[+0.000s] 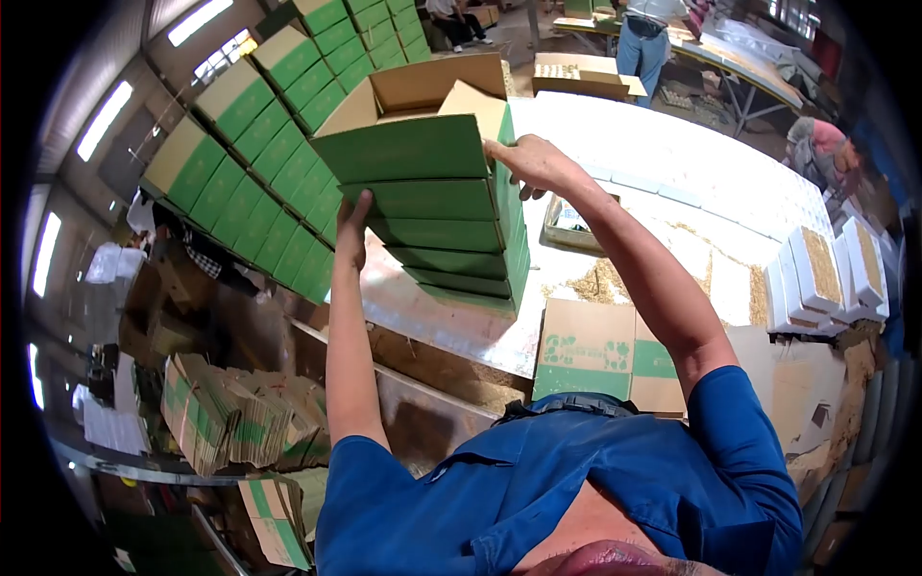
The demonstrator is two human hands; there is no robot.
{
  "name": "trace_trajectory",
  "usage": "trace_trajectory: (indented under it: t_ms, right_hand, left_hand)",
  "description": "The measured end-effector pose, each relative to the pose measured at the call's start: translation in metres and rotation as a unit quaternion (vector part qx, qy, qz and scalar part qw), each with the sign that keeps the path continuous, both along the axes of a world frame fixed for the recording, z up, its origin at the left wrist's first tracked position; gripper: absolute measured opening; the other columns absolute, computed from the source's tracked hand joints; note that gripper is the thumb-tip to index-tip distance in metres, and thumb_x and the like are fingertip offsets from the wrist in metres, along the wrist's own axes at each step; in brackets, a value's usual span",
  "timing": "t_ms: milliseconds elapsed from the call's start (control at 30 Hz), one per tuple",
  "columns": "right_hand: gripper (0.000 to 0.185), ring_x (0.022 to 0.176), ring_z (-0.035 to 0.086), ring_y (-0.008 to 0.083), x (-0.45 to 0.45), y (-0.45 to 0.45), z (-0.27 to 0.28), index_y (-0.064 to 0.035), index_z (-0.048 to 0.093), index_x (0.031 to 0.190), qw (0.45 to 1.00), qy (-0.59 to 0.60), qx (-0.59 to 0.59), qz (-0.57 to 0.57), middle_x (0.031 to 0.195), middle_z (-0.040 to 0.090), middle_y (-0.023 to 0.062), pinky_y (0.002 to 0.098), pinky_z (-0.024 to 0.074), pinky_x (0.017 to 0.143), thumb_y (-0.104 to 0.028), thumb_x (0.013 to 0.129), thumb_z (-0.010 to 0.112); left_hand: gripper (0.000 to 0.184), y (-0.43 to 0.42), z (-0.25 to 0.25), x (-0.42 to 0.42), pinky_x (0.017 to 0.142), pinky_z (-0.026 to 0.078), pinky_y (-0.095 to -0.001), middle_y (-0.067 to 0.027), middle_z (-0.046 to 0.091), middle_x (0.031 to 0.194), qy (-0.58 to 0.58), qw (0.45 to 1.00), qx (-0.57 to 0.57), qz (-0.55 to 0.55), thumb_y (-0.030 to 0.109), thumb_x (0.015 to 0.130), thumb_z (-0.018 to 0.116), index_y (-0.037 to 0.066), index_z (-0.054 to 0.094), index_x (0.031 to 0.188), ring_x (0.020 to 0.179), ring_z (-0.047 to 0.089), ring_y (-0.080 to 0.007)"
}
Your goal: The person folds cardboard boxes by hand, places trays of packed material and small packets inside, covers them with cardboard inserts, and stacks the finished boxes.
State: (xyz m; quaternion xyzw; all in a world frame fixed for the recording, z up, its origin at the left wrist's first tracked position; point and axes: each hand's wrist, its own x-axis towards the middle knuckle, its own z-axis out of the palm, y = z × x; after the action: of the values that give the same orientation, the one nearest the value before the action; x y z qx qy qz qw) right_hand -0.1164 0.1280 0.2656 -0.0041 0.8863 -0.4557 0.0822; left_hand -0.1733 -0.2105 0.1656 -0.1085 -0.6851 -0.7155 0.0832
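Observation:
A stack of green cardboard boxes [432,226] stands on the white table in front of me. Its top cardboard box [403,152] has its flaps raised, with brown board showing inside. My left hand [353,228] holds the left side of the stack just below that box, thumb on the green front and the other fingers mostly hidden. At the right, my right hand [536,165] grips the upper right edge of the open box, with its fingers curled at the flap. What lies inside the box is hidden from this angle.
Tall rows of green boxes [252,134] rise at the left. Flattened cartons [591,336] lie near my waist, and bundled cartons [226,408] sit lower left. A tray [569,230] and white blocks [805,274] are on the table [663,144]. Other people [645,48] are in the background.

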Motion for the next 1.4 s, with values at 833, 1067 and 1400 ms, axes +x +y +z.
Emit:
trace_trajectory:
  t_ms: [833,1067,1400]
  right_hand:
    - [0.049,0.100,0.064,0.0411,0.423,0.227,-0.440,-0.0014,0.066,0.117,0.832,-0.062,0.120,-0.539,0.105,0.065,0.0285,0.0448,0.0508,0.087,-0.026,0.075,0.065]
    - [0.031,0.099,0.060,0.0437,0.391,0.208,-0.408,0.0010,0.066,0.101,0.850,-0.033,0.079,-0.520,0.100,0.065,0.0253,0.0462,0.0488,0.088,-0.012,0.073,0.064]
    - [0.051,0.099,0.068,0.0301,0.398,0.236,-0.365,-0.0030,0.065,0.120,0.857,0.043,-0.020,-0.513,0.106,0.071,0.0183,0.0353,0.0511,0.092,0.003,0.069,0.066]
  left_hand:
    - [0.051,0.156,-0.315,0.207,0.096,0.045,-0.0356,-0.0193,0.066,0.118,-0.144,0.906,-0.377,-0.131,0.025,0.086,0.069,0.001,0.057,0.129,0.112,0.061,-0.0279]
    - [0.034,0.218,-0.296,0.214,0.074,0.050,-0.0278,-0.0151,0.071,0.097,-0.272,0.891,-0.338,-0.136,0.008,0.081,0.067,-0.010,0.066,0.110,0.082,0.066,-0.0168]
    - [0.028,0.203,-0.270,0.213,0.076,0.050,-0.0254,-0.0093,0.068,0.092,-0.277,0.955,-0.082,-0.072,-0.008,0.078,0.069,-0.003,0.058,0.103,0.081,0.064,-0.0144]
